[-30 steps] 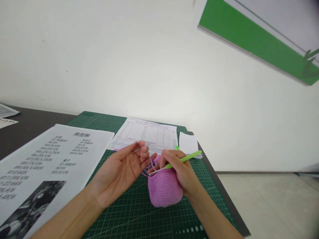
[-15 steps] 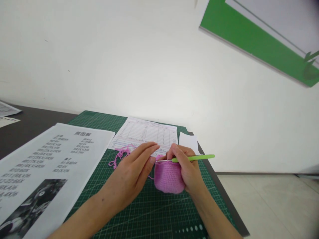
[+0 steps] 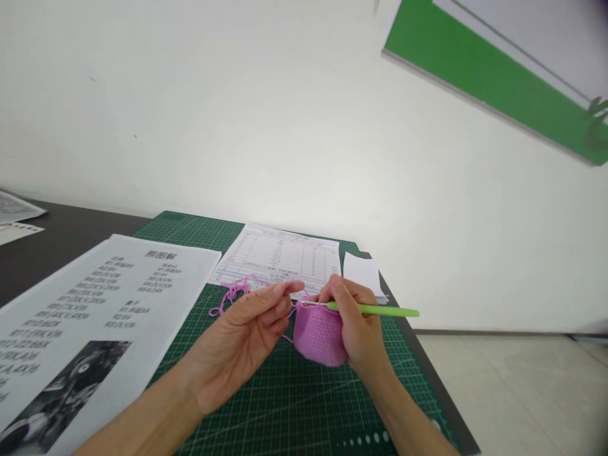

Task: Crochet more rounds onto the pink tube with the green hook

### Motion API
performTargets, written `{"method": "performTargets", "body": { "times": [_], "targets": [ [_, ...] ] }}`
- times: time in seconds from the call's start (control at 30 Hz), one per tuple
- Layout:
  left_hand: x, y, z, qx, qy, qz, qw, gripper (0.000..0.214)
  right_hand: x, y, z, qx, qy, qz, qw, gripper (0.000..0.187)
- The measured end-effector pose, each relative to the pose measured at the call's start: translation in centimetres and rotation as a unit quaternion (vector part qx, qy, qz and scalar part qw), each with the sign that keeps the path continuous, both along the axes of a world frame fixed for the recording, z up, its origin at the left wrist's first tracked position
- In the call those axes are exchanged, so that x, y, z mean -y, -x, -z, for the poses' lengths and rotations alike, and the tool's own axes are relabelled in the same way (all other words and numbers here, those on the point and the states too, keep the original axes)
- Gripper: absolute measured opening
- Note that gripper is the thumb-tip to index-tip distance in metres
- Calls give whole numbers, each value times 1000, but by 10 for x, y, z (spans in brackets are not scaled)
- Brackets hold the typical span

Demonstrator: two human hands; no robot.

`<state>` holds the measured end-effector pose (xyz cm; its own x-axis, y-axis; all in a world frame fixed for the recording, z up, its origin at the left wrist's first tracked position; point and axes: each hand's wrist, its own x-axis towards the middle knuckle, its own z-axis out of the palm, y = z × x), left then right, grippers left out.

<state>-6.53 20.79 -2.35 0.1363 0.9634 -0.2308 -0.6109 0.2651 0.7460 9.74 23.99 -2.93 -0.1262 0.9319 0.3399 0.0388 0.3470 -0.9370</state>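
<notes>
My right hand (image 3: 363, 323) is closed on a crochet hook (image 3: 375, 310) with a light green handle, its thin metal end pointing left. The same hand steadies a pink crocheted piece (image 3: 319, 334), rounded like a small pouch, under the hook. The hook's tip lies at the piece's top edge. Just to the left, my left hand (image 3: 247, 339) is turned palm up with its fingers curled, and pink yarn (image 3: 292, 311) runs from them to the piece. More loose pink yarn (image 3: 231, 292) lies in loops behind my left hand.
Beneath everything lies a green cutting mat (image 3: 285, 405) on a dark table (image 3: 80, 221). A printed sheet (image 3: 156, 291) with a photo is at the left. A ruled form (image 3: 285, 252) and a small white paper (image 3: 361, 269) lie behind my hands, before a white wall (image 3: 237, 126).
My left hand has rolled from back up to palm up, and its fingers have curled in. The hook's handle end has dipped and shifted slightly right.
</notes>
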Motion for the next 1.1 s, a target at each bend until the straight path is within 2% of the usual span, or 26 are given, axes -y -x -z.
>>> {"method": "performTargets", "body": {
  "times": [0.1, 0.23, 0.43, 0.63, 0.87, 1.1],
  "targets": [
    [5, -3, -1, 23, 9, -21, 999, 20, 6, 3, 3, 29, -42, 37, 998, 46],
    [10, -5, -2, 16, -20, -15, 1000, 15, 13, 7, 5, 71, -107, 37, 991, 43],
    [16, -8, -5, -38, -87, 39, 995, 30, 20, 5, 2, 109, -178, 42, 977, 42],
    [14, -13, -2, -108, -112, 38, 987, 38, 24, 4, -2, 133, -225, 53, 964, 38],
    [13, -11, -2, -112, -121, 28, 986, 39, 22, 5, -4, 173, -349, 50, 920, 22],
    [14, -11, -4, -79, -118, 16, 990, 38, 22, 4, -9, 229, -412, 63, 880, 14]
  ]
}}
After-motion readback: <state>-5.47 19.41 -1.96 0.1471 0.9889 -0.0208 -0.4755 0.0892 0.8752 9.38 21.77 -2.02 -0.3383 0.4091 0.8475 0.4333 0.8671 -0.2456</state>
